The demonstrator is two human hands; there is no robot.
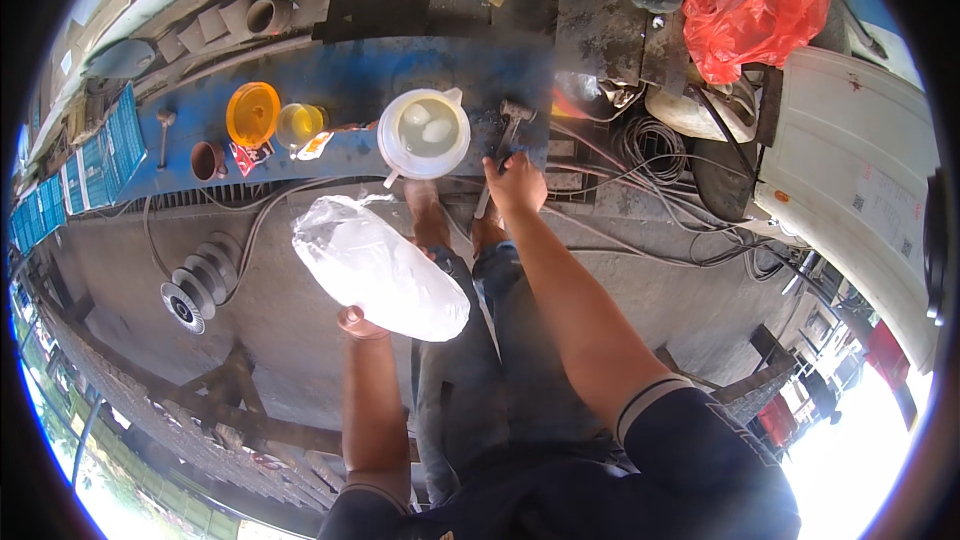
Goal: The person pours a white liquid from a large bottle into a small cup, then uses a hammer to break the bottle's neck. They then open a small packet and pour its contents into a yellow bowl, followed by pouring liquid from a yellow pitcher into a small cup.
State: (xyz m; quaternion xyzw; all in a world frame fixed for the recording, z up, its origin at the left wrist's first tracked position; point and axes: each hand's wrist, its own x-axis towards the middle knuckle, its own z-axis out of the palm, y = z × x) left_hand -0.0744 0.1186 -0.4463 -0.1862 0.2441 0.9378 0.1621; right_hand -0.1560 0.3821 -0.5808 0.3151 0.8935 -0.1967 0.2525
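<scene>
My left hand (362, 323) holds up a clear plastic bag of ice (385, 270), a long whitish block, in front of my legs. The bag hides most of those fingers. My right hand (515, 185) is closed around the handle of a hammer (516, 114), whose head lies over the right end of the blue bench (335, 65). Left of the hammer stands a round white plastic pitcher (455, 145) with a spout and handle; liquid and pieces of ice show inside it.
Along the bench are an orange container (253, 113), a cup of yellow liquid (298, 125), a brown mug (208, 161), a red packet (250, 157) and another hammer (165, 122). Coiled cables (655, 145) lie to the right, near a large white panel (850, 150). A red plastic bag (755, 15) sits far right.
</scene>
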